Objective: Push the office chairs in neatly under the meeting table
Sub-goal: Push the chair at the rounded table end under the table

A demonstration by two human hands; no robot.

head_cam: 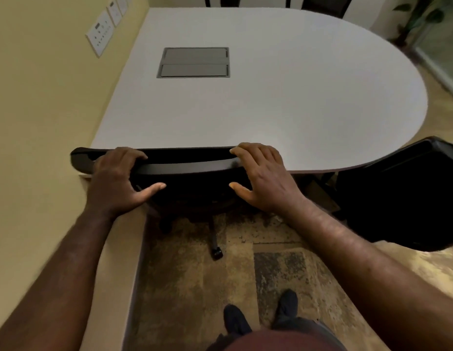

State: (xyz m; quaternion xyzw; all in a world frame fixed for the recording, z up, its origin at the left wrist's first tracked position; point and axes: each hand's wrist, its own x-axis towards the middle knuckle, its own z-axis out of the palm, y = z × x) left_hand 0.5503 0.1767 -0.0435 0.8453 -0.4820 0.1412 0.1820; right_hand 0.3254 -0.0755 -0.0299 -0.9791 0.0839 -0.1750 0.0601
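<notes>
A black office chair point(185, 168) stands against the near edge of the white meeting table point(283, 97), its seat hidden under the tabletop. My left hand point(119, 181) grips the top of the backrest on the left, fingers over the rim and thumb behind. My right hand point(261, 176) grips the same rim on the right. One caster and a base leg point(215, 247) show on the floor below. A second black chair point(402, 196) stands at the right, angled, partly under the rounded table end.
A yellow wall with socket plates point(100, 34) runs along the left, with a low ledge point(124, 249) beside my left arm. A grey cable hatch point(193, 62) is set in the tabletop. More dark chairs point(321, 3) stand at the far side. My feet point(261, 315) stand on patterned carpet.
</notes>
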